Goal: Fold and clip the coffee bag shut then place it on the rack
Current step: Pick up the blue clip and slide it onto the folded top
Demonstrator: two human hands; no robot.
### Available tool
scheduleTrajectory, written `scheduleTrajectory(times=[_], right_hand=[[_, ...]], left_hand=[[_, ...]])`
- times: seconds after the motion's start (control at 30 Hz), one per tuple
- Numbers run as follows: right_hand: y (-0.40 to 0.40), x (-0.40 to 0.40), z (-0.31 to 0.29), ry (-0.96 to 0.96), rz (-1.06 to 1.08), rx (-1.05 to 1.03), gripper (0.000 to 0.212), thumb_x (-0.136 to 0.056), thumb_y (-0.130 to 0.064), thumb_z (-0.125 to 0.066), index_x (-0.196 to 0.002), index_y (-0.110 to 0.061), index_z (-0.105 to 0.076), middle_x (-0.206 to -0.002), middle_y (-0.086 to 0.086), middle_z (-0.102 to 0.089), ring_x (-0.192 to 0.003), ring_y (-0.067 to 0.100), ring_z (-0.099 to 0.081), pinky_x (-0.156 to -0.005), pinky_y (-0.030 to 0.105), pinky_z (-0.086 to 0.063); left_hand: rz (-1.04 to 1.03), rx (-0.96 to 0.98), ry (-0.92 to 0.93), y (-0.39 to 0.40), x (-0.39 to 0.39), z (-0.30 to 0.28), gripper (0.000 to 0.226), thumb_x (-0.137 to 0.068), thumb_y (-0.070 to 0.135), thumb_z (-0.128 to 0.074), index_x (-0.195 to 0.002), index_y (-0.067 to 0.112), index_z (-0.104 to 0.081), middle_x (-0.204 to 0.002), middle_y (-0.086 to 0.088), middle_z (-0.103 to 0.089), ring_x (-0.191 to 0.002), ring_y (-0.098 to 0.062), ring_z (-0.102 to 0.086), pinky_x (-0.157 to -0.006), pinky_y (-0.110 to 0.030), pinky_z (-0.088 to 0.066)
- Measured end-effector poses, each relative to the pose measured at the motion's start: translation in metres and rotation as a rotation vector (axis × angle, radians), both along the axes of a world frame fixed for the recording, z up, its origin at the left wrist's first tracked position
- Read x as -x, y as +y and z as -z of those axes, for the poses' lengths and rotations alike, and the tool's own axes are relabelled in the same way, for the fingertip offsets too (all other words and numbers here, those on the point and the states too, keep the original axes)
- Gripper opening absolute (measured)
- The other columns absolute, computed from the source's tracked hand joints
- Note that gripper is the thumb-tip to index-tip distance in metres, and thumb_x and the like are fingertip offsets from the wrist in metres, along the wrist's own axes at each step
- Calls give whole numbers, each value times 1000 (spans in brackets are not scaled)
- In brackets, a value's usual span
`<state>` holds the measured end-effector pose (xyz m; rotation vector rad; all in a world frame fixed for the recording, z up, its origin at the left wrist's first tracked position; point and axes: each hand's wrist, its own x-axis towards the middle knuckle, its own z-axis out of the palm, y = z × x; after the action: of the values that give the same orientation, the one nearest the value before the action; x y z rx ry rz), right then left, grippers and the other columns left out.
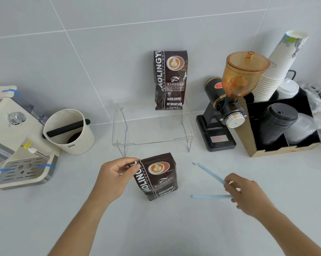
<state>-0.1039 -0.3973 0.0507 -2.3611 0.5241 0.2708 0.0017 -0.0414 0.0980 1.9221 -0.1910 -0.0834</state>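
I am watching my left hand pinching the folded top corner of the bag, which is standing upright on the white worktop at centre. Its glossy dark-brown foil is showing "BAKED.COFFEE" and "NET.WEIGHT", a vertical white brand name partly hidden by my fingers, and a round latte-art picture. My right hand, at 3 o'clock of the bag, is gripping the hinge end of a pale blue plastic clip, its two thin bars spreading open in a V toward the bag. At 12 o'clock the clear acrylic rack is standing on wire legs, carrying a second bag reading "BAKED.COFFEE NET.WEIGHT:454g", leaning on the tiled wall. At 10 o'clock a cream round knock box with a black bar is sitting; at 2 o'clock, a black grinder with an amber hopper.
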Motion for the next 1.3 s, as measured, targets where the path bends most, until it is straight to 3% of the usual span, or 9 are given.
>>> scheduleTrajectory(times=[0.1,0.3,0.4,0.6,0.7,0.9,1.0,1.17,1.3], right_hand=[[-1,-6,-27,-101,33,-100,17,-90,-19,-60,-77,-31,-61,-77,-6,-73,-48,17,-68,-40,31,-56],[11,-22,-71,-250,5,-160,24,-88,-11,-65,-73,-31,-65,-72,-18,-72,-44,11,-64,-42,14,-49],[22,-32,-85,-304,-47,-202,21,-88,-11,-68,-75,-28,-67,-66,-18,-71,-45,9,-63,-44,14,-50],[55,-63,-103,-355,-163,-331,19,-87,-12,-69,-75,-26,-69,-72,-5,-73,-48,14,-65,-46,19,-52],[70,-81,-104,-341,-197,-374,16,-87,-13,-69,-75,-23,-70,-69,-5,-73,-47,12,-65,-46,19,-52],[86,-101,-98,-276,-238,-413,17,-88,-17,-69,-75,-27,-72,-63,-11,-71,-46,9,-66,-46,16,-52],[92,-108,-93,-248,-216,-445,16,-87,-21,-71,-72,-28,-74,-66,3,-74,-46,11,-67,-46,17,-52],[97,-116,-82,-231,-209,-496,15,-87,-19,-70,-74,-21,-76,-76,12,-75,-53,23,-70,-55,35,-62],[96,-117,-79,-189,-231,-605,15,-89,-15,-67,-79,-12,-77,-78,15,-74,-54,20,-68,-53,28,-60]], left_hand=[[19,-49,-58,-2,-2,-3,30,-83,7,-73,-83,37,-75,-90,13,-75,-76,-6,-69,-69,-11,-51],[34,-88,-97,-2,-6,-5,23,-82,5,-74,-88,27,-76,-91,10,-70,-71,-9,-62,-60,-18,-46],[47,-51,-78,-2,-7,-4,25,-82,2,-73,-88,26,-76,-91,6,-71,-74,-9,-65,-66,-16,-49],[67,-40,-61,3,-9,-2,41,-84,-2,-69,-93,37,-76,-91,3,-72,-78,-22,-66,-73,-31,-53],[47,-20,-20,6,-9,0,47,-84,-2,-69,-90,44,-75,-89,2,-74,-74,-17,-66,-71,-24,-53],[-38,73,57,8,-8,1,40,-84,-4,-69,-85,35,-74,-86,1,-79,-70,-12,-70,-70,-22,-58],[-71,74,67,9,-8,1,35,-85,-1,-68,-84,33,-72,-85,1,-80,-69,-18,-73,-69,-22,-58],[-118,58,49,7,-7,-1,40,-87,0,-67,-81,38,-73,-81,9,-80,-67,-14,-74,-65,-14,-56],[-150,52,19,2,-4,-4,40,-86,-1,-68,-77,38,-73,-80,13,-79,-70,-9,-74,-68,-14,-57]])
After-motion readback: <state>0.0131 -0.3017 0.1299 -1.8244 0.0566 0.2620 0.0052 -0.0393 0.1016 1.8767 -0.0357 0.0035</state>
